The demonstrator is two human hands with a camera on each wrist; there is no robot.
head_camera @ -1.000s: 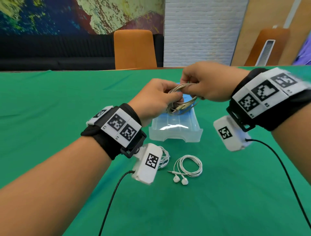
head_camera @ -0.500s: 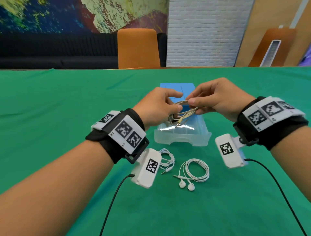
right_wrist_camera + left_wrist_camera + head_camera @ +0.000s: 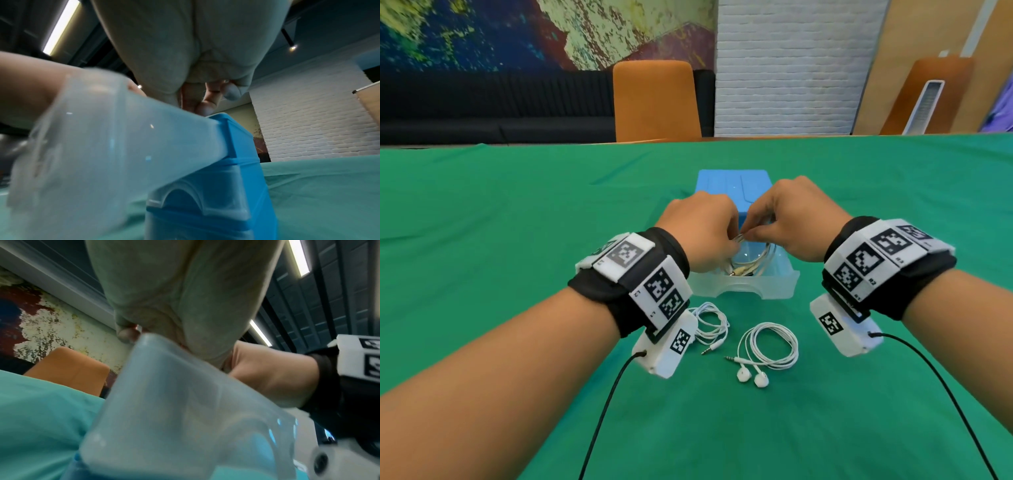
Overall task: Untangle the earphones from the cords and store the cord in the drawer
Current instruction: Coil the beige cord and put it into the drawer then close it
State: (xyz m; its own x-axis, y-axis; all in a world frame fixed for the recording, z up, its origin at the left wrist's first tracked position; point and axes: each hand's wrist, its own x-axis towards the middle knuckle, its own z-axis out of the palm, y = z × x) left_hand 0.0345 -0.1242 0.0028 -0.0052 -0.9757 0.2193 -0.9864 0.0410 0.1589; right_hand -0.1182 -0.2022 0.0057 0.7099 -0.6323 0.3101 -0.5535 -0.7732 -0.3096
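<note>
A coiled beige cord [image 3: 755, 263] hangs down into the clear pulled-out drawer [image 3: 784, 286] of a blue box [image 3: 732, 181]. My left hand [image 3: 702, 229] and my right hand [image 3: 796, 219] both pinch the top of the coil over the drawer, fingertips nearly touching. Two coiled white earphones lie on the green cloth in front of the drawer: one set [image 3: 767, 346] with both buds showing, the other [image 3: 710, 323] partly hidden by my left wrist camera. In both wrist views the drawer wall [image 3: 174, 402] [image 3: 102, 146] fills the foreground and the cord is hidden.
Green cloth [image 3: 482, 222] covers the whole table. An orange chair [image 3: 655, 101] stands at the far edge behind the blue box. Black cables [image 3: 602, 418] trail from both wrist cameras toward the near edge.
Both hands have come down and toward me with the cord coil, from above the box to inside the open drawer. The earphones on the cloth have not moved.
</note>
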